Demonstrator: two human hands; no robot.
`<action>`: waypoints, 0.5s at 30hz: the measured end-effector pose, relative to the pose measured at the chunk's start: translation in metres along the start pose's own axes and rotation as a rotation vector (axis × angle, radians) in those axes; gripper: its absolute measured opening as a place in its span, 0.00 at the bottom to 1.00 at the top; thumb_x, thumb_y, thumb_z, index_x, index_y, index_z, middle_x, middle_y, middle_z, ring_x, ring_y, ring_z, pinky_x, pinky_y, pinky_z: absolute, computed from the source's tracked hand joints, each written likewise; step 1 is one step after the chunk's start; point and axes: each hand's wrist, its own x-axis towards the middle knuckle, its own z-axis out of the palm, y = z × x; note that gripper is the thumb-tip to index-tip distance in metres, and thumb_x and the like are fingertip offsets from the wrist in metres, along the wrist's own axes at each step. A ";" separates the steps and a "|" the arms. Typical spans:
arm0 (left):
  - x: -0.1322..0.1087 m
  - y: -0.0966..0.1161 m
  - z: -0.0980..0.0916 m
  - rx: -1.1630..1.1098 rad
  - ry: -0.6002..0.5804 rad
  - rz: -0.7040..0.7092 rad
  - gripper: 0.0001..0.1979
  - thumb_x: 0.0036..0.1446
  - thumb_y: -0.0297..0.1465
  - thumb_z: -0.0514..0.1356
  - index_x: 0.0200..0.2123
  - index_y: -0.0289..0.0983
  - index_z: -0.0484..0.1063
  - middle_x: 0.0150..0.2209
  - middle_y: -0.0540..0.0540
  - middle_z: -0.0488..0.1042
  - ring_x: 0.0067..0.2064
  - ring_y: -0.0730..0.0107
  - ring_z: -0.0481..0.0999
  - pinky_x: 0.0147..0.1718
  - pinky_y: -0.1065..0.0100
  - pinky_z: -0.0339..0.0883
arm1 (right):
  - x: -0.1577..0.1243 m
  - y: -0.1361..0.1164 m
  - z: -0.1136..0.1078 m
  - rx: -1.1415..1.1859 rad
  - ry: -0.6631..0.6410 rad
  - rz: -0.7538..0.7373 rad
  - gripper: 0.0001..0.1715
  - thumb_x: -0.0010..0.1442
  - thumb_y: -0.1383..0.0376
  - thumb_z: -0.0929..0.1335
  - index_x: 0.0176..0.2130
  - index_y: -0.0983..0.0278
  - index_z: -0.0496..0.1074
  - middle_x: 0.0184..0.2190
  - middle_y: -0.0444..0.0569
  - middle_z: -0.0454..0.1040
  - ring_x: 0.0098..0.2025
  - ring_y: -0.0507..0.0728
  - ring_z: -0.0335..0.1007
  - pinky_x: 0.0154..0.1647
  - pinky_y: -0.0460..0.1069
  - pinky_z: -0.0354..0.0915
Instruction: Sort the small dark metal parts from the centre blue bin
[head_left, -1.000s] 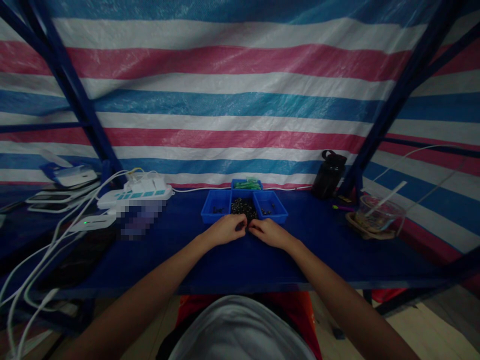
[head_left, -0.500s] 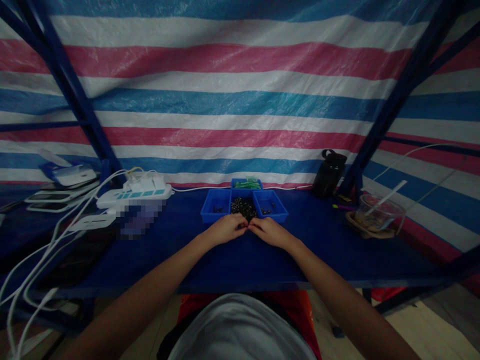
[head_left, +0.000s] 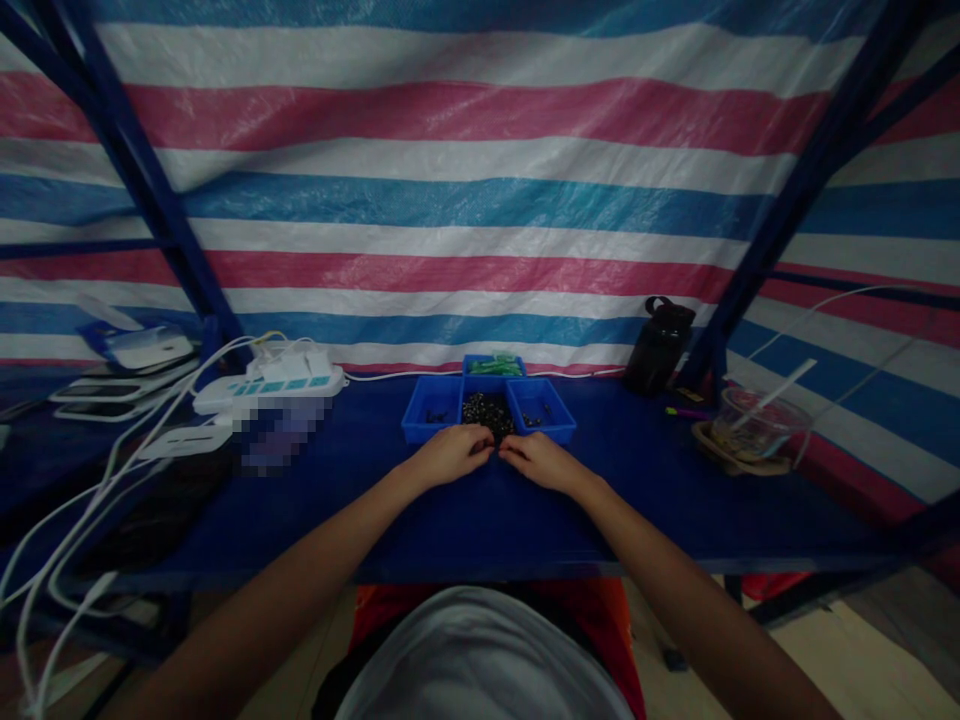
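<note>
My left hand (head_left: 455, 453) is closed in a pinch at the near edge of a heap of small dark metallic parts (head_left: 487, 412). Facing it, my right hand (head_left: 541, 461) also has its fingertips pressed together, a small gap from the left. Whatever the fingertips hold is too small to make out. On the left of the heap is a blue bin (head_left: 420, 432) with a few dark parts inside. A second blue bin (head_left: 562, 434), on the right, also holds a few small parts. Behind the heap, another blue bin (head_left: 469, 362) contains green items (head_left: 499, 366).
At left on the blue table (head_left: 487, 530) lie a white power strip (head_left: 315, 385), tangled white cables (head_left: 112, 470) and stacked phone-like devices (head_left: 105, 400). At right stand a black bottle (head_left: 658, 350) and a clear plastic cup (head_left: 761, 425) with a white straw. A striped sheet (head_left: 480, 210) hangs behind.
My fingertips, touching or nearly so half a second ago, are now slightly apart. Both hands stay by the heap, and the bins have not moved.
</note>
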 end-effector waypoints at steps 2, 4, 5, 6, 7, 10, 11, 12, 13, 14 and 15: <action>-0.001 0.004 -0.002 -0.019 0.001 0.036 0.07 0.59 0.30 0.55 0.38 0.37 0.71 0.32 0.49 0.72 0.33 0.72 0.71 0.31 0.74 0.59 | 0.000 0.000 0.001 0.000 -0.013 -0.012 0.11 0.64 0.65 0.61 0.36 0.65 0.72 0.29 0.47 0.75 0.29 0.52 0.69 0.31 0.44 0.57; -0.001 0.007 -0.003 -0.036 0.007 0.072 0.08 0.59 0.30 0.55 0.41 0.37 0.71 0.32 0.49 0.72 0.34 0.72 0.71 0.32 0.75 0.60 | 0.000 -0.001 0.002 0.008 -0.022 -0.016 0.11 0.64 0.66 0.61 0.37 0.65 0.72 0.30 0.47 0.75 0.31 0.52 0.69 0.32 0.44 0.57; -0.001 0.008 -0.004 -0.039 0.011 0.083 0.09 0.59 0.31 0.55 0.42 0.38 0.71 0.33 0.49 0.72 0.35 0.72 0.71 0.33 0.75 0.60 | 0.000 -0.001 0.002 0.013 -0.023 -0.013 0.11 0.64 0.66 0.61 0.38 0.64 0.72 0.31 0.47 0.75 0.31 0.52 0.70 0.33 0.44 0.57; -0.002 0.008 -0.004 -0.039 0.016 0.086 0.10 0.59 0.31 0.55 0.43 0.38 0.71 0.33 0.49 0.72 0.35 0.72 0.71 0.33 0.75 0.60 | 0.000 -0.001 0.002 0.014 -0.021 -0.006 0.11 0.64 0.66 0.61 0.38 0.64 0.72 0.31 0.47 0.75 0.32 0.52 0.70 0.33 0.44 0.58; -0.002 0.008 -0.004 -0.037 0.022 0.083 0.10 0.59 0.31 0.55 0.43 0.38 0.71 0.33 0.49 0.73 0.35 0.72 0.71 0.34 0.75 0.61 | 0.000 -0.001 0.002 0.011 -0.017 0.002 0.11 0.64 0.66 0.61 0.38 0.64 0.72 0.31 0.47 0.75 0.32 0.52 0.70 0.33 0.44 0.58; 0.000 0.006 -0.003 -0.021 0.033 0.051 0.11 0.59 0.30 0.54 0.44 0.37 0.71 0.33 0.48 0.74 0.34 0.72 0.72 0.34 0.74 0.61 | 0.000 0.000 0.001 -0.009 -0.001 0.029 0.11 0.64 0.65 0.61 0.38 0.64 0.71 0.30 0.47 0.75 0.30 0.51 0.69 0.32 0.44 0.57; 0.000 0.004 -0.003 -0.014 0.033 0.036 0.11 0.60 0.31 0.54 0.44 0.37 0.71 0.33 0.48 0.74 0.34 0.72 0.72 0.33 0.74 0.61 | 0.000 0.000 0.000 -0.016 0.005 0.038 0.11 0.64 0.65 0.61 0.38 0.65 0.71 0.29 0.47 0.75 0.30 0.51 0.69 0.32 0.44 0.57; 0.001 0.003 -0.002 -0.006 0.026 0.018 0.11 0.60 0.31 0.54 0.44 0.36 0.71 0.32 0.48 0.74 0.33 0.72 0.72 0.32 0.74 0.60 | 0.000 0.000 -0.001 -0.023 0.012 0.045 0.11 0.64 0.64 0.61 0.38 0.65 0.71 0.29 0.47 0.74 0.29 0.51 0.69 0.32 0.44 0.57; 0.001 0.002 -0.001 0.003 0.013 -0.002 0.11 0.60 0.31 0.53 0.43 0.37 0.72 0.31 0.48 0.74 0.32 0.72 0.72 0.31 0.74 0.60 | 0.000 0.000 -0.001 -0.028 0.019 0.049 0.11 0.64 0.64 0.61 0.37 0.65 0.71 0.29 0.47 0.74 0.29 0.51 0.69 0.32 0.44 0.57; 0.001 0.000 0.000 0.012 -0.004 -0.021 0.11 0.60 0.31 0.53 0.43 0.37 0.72 0.30 0.48 0.74 0.31 0.72 0.72 0.30 0.74 0.59 | 0.000 -0.001 -0.002 -0.034 0.029 0.049 0.11 0.64 0.63 0.61 0.37 0.65 0.71 0.29 0.47 0.75 0.30 0.52 0.69 0.32 0.44 0.57; 0.001 -0.001 0.001 0.019 -0.022 -0.037 0.10 0.60 0.31 0.53 0.42 0.37 0.72 0.29 0.49 0.74 0.30 0.72 0.72 0.29 0.74 0.58 | 0.000 -0.002 -0.002 -0.042 0.041 0.044 0.11 0.64 0.63 0.61 0.37 0.65 0.71 0.30 0.47 0.75 0.30 0.52 0.69 0.32 0.44 0.57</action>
